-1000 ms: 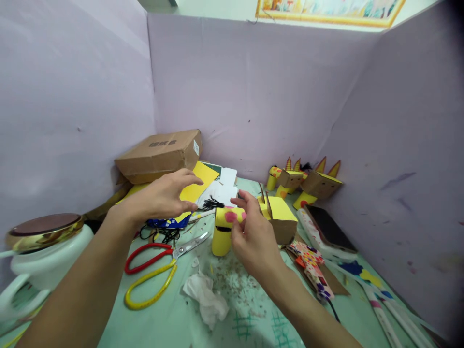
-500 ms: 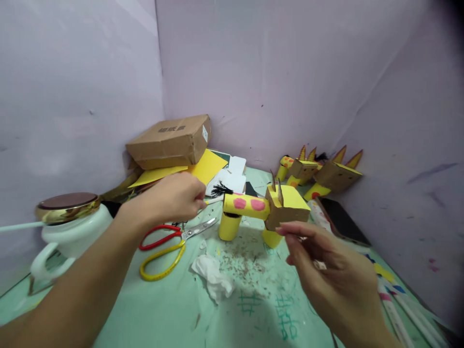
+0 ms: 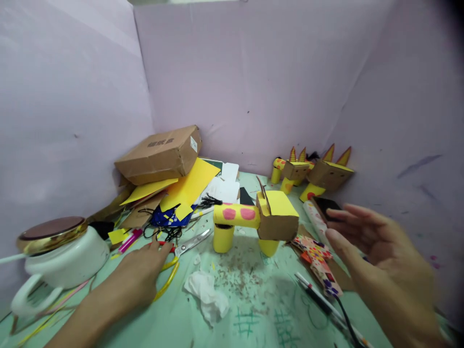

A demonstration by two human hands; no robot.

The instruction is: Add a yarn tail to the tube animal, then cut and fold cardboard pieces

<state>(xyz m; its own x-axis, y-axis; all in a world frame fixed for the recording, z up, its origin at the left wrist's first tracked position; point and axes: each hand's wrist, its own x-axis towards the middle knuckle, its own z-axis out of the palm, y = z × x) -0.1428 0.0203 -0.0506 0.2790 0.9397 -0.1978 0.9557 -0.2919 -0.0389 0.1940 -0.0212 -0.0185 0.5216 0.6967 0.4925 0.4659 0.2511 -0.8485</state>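
My left hand reaches down over the scissors, its fingertips on the red handle loop; the loop is partly hidden under them. The scissors lie on the green table, blades pointing right, with one yellow loop showing. My right hand is held open at the right, thumb and fingers apart, with nothing visible in it. Between the hands stands a yellow paper-tube animal with pink spots, a cardboard box head, upright ears and a black yarn tail. In front of it lies a crumpled white tissue.
A flower-patterned glue gun and pens lie at the right. Two similar cardboard animals stand behind, near a phone. At left are a white mug, a cardboard box and yellow paper.
My left hand has left the white stick near the animal's tail and come down left onto the scissors. The right hand has moved right, away from the animal's head, and opened.
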